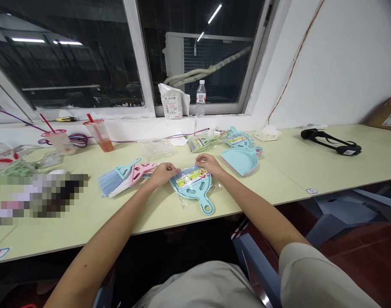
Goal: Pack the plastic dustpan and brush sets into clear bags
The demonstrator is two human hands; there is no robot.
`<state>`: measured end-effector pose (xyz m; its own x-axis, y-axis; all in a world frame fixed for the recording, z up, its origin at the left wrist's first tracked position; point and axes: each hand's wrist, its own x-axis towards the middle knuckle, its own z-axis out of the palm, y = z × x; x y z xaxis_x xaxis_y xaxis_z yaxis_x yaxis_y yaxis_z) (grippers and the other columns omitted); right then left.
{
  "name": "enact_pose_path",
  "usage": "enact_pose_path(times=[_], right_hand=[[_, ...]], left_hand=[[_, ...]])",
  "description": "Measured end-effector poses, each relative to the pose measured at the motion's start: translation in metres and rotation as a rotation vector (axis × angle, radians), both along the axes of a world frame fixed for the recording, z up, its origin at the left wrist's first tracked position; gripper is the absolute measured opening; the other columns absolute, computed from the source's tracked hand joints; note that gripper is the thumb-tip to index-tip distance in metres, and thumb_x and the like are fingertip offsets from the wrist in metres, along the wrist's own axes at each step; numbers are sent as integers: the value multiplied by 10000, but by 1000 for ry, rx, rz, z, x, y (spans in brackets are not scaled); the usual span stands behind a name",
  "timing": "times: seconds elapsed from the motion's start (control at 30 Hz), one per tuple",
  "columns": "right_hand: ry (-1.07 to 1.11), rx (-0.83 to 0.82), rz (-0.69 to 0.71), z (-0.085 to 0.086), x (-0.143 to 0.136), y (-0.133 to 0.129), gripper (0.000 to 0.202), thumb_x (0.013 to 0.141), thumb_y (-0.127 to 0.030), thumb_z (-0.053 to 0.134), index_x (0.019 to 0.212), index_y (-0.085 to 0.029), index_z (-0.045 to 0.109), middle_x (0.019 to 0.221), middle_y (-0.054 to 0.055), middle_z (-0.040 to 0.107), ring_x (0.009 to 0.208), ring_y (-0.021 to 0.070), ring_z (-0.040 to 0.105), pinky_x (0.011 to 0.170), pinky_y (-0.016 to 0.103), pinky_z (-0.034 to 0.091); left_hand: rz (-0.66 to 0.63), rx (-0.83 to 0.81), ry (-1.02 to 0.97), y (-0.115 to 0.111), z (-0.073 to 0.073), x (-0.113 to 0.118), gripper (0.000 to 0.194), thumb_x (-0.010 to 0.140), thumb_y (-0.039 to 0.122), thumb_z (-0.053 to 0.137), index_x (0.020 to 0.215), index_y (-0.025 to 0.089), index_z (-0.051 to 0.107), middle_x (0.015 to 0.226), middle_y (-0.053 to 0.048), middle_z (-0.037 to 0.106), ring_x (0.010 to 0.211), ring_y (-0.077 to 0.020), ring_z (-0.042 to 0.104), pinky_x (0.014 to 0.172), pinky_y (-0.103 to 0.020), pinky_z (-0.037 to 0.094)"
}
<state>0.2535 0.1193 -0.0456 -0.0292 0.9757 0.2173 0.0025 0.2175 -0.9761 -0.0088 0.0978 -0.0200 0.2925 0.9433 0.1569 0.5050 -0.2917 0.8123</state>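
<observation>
A light-blue dustpan and brush set lies in a clear plastic bag in front of me, its looped handle toward the table's near edge. A yellow printed label shows through the bag. My left hand pinches the bag's far left corner. At the far right corner, the fingers of my right hand are closed on the bag too. Left of my left hand lie a blue hand brush and a pink hand brush. Stacked dustpans, light blue on top, lie right of my right hand.
Bagged sets, one green and one blue, lie farther back. Two cups with straws, one holding orange drink, stand at the back left. A water bottle stands on the sill. A black strapped device lies right.
</observation>
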Motion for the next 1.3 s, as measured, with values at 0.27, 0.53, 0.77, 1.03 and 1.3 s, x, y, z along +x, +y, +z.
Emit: enact_pose_path(times=[0.27, 0.53, 0.77, 1.03, 1.3], right_hand=[[14, -29, -45, 7, 10, -4, 336, 568, -309, 837, 843, -201, 677, 842, 3, 670, 811, 171, 625, 771, 295, 491], [-22, -121, 170, 2, 22, -3, 298, 557, -219, 792, 828, -183, 673, 908, 32, 729, 812, 172, 648, 738, 281, 503], [-415, 205, 28, -21, 20, 11, 123, 644, -122, 553, 694, -207, 628, 787, 1, 690, 769, 165, 620, 762, 280, 490], [-467, 285, -223, -29, 11, 9, 244, 621, -27, 425, 644, -207, 587, 826, 24, 714, 848, 181, 679, 825, 294, 511], [-949, 386, -204, -12, 11, 0, 316, 703, 42, 481, 571, -200, 636, 880, 68, 769, 965, 219, 624, 914, 320, 468]], left_hand=[[-102, -78, -39, 3, 4, -8, 259, 753, 444, 760, 804, 203, 684, 787, -47, 701, 720, -205, 638, 644, -306, 453], [92, 250, 36, 12, -16, -5, 296, 733, 140, 615, 1018, 220, 616, 834, 0, 648, 766, -186, 608, 697, -302, 452], [-138, 434, 293, 4, -10, -5, 316, 885, 151, 512, 1084, 224, 745, 986, -69, 679, 995, -249, 613, 893, -387, 480], [-279, 607, 450, -3, 0, -5, 372, 966, 136, 449, 1034, 229, 802, 1014, -105, 686, 1018, -267, 582, 892, -413, 480], [-351, 725, 749, -12, 6, -4, 452, 824, -10, 463, 1016, 241, 787, 986, -99, 676, 1001, -269, 596, 899, -410, 448]])
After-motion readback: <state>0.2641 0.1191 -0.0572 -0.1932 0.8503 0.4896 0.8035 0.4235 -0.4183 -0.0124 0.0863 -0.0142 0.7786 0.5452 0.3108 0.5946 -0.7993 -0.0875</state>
